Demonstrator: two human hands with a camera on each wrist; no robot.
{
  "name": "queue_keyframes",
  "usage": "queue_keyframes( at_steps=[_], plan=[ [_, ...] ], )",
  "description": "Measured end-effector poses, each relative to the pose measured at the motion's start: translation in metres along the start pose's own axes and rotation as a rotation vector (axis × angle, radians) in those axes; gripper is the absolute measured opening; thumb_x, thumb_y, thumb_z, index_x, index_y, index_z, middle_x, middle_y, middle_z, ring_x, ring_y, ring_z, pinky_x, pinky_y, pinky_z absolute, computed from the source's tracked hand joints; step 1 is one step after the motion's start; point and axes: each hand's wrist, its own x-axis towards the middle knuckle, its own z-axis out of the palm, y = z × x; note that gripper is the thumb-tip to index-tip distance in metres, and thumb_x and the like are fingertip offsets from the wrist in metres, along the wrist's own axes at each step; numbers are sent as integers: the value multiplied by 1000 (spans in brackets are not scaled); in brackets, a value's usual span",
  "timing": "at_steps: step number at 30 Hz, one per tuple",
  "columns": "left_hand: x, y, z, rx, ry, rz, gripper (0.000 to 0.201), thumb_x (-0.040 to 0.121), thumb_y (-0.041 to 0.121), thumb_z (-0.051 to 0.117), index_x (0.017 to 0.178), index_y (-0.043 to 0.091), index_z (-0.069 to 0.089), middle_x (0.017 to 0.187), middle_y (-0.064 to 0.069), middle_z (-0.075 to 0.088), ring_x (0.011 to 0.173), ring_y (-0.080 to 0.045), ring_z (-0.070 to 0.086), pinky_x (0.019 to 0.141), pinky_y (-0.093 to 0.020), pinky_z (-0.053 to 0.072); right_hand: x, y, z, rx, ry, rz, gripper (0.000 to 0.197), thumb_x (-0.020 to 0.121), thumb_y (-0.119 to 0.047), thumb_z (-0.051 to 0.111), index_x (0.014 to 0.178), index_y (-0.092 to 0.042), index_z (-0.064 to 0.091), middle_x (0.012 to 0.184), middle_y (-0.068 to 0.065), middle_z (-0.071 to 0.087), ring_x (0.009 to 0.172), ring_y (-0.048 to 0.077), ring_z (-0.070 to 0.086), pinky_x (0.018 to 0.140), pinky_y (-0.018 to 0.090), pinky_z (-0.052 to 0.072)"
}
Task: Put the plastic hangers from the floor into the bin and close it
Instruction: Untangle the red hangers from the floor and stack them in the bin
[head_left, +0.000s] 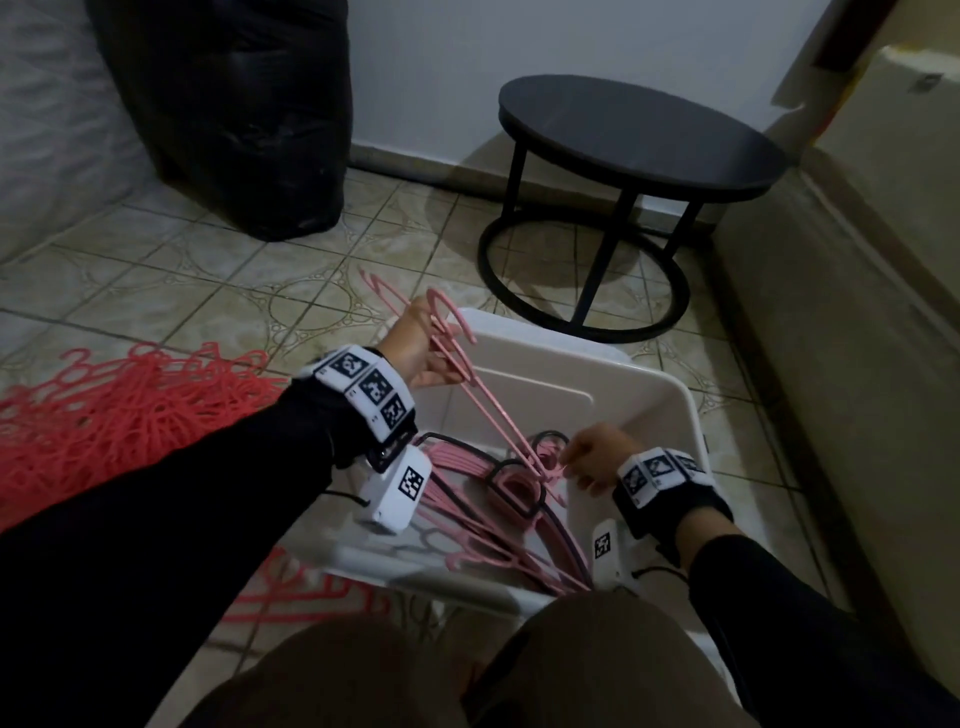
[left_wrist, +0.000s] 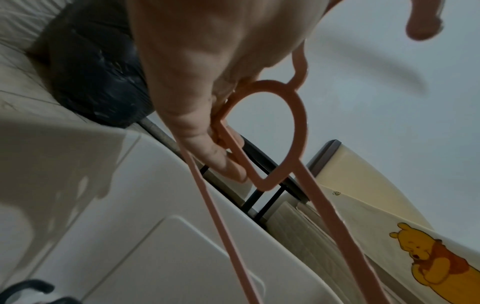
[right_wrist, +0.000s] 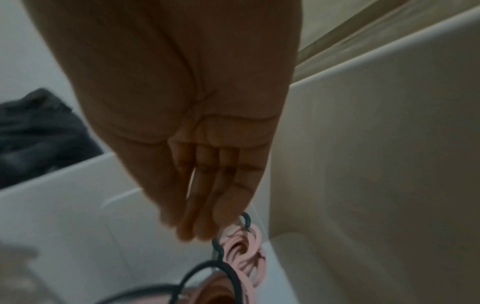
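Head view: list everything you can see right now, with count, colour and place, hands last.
Held hangers: a few, exact count unclear, pink, angled from above the bin's far-left corner down into it.
Hangers in bin: many pink, at least one black, lying inside.
Bin: one, white, open, on the floor in front of the person.
Hanger pile: many, red, on the floor left of the bin.
Round table: one, black, beyond the bin.
Black bag: one, against the far wall, left.
Floor: beige patterned tiles.
Left hand: grips the held hangers near their hooks.
Right hand: inside the bin, fingers straight at the hangers' lower ends.
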Motion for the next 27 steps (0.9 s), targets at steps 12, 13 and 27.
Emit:
queue_keyframes(
  at_steps=[12, 13, 27],
  plan=[
    [12, 10, -15, 82, -34, 30, 49, 101, 49, 29, 80, 10, 49, 80, -11, 57, 73, -28, 60, 63, -38, 53, -58, -57, 28, -758, -230, -237, 50, 85, -23, 69, 132, -23, 53, 130, 8, 57, 122, 29, 51, 98, 36, 42],
    [12, 11, -14, 65, -22, 22, 45, 102, 44, 30, 80, 11, 50, 80, -11, 57, 71, -28, 60, 64, -39, 53, -66, -58, 27, -796, -191, -235, 52, 85, -24, 69, 134, -22, 50, 132, 8, 55, 122, 30, 51, 98, 37, 42],
    [19, 26, -30, 6, 10, 73, 25, 99, 24, 35, 84, 14, 53, 89, -8, 58, 80, -29, 63, 66, -35, 54, -16, -18, 25, -367, -453, -55, 15, 78, -10, 70, 90, -18, 69, 86, 4, 71, 77, 22, 71, 60, 28, 58]
  ],
)
